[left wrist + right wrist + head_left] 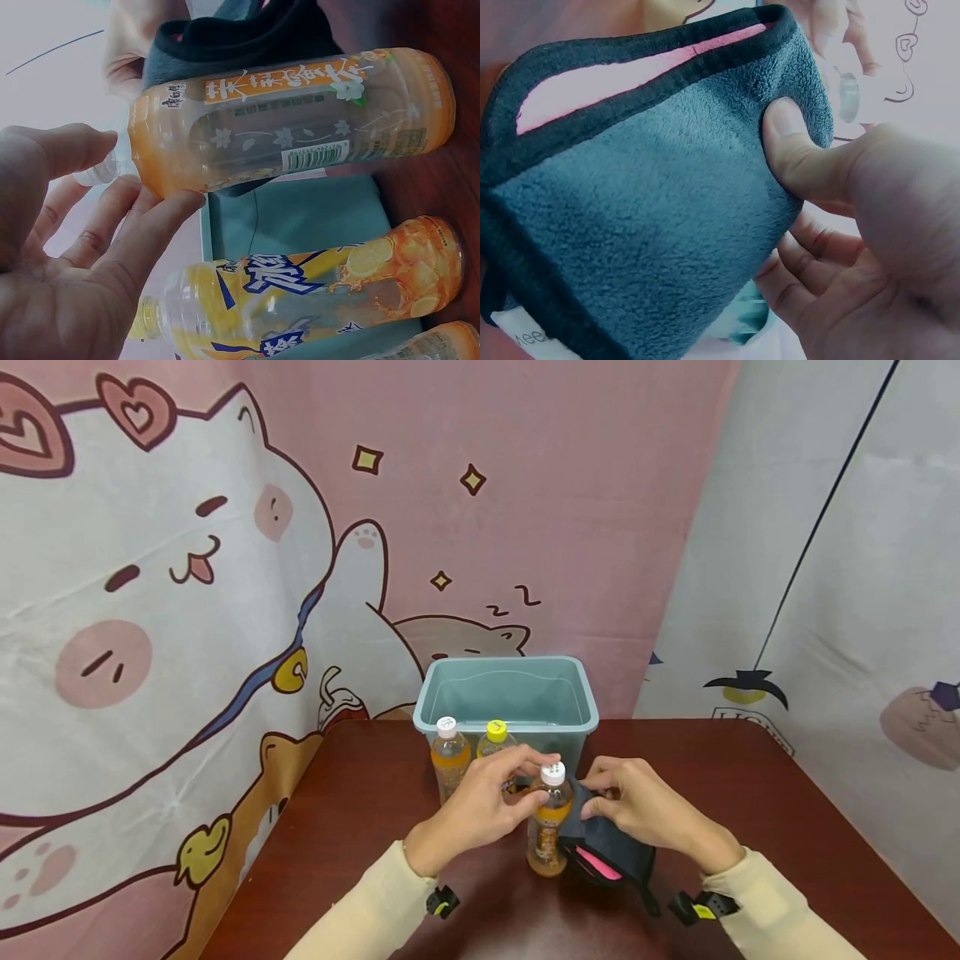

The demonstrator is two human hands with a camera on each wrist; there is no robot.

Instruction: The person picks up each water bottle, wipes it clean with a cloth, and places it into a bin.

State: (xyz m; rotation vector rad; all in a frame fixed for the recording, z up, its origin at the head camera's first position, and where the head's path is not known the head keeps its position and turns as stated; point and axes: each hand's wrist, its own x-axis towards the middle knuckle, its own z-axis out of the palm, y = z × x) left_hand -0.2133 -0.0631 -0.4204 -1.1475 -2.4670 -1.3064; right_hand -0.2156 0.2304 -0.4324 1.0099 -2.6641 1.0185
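A drink bottle with a white cap and orange label (pixel 548 835) stands upright on the table. My left hand (pixel 487 797) grips it by the cap and neck, the thumb on one side and the fingers on the other. Beside it, my right hand (pixel 637 797) pinches a folded dark grey cloth (pixel 652 195) between thumb and fingers. The fluffy cloth has black edging, a white tag (pixel 532 334) and a pink inner side (pixel 622 82). In the left wrist view the cloth lies right against the far side of the bottle.
A yellow-capped bottle (pixel 285 296) and another white-capped bottle (pixel 450 764) stand to the left, in front of a pale teal plastic bin (pixel 506 728). The bin is at the back of the dark red table (pixel 720 793), close to a cartoon-printed backdrop (pixel 570 527).
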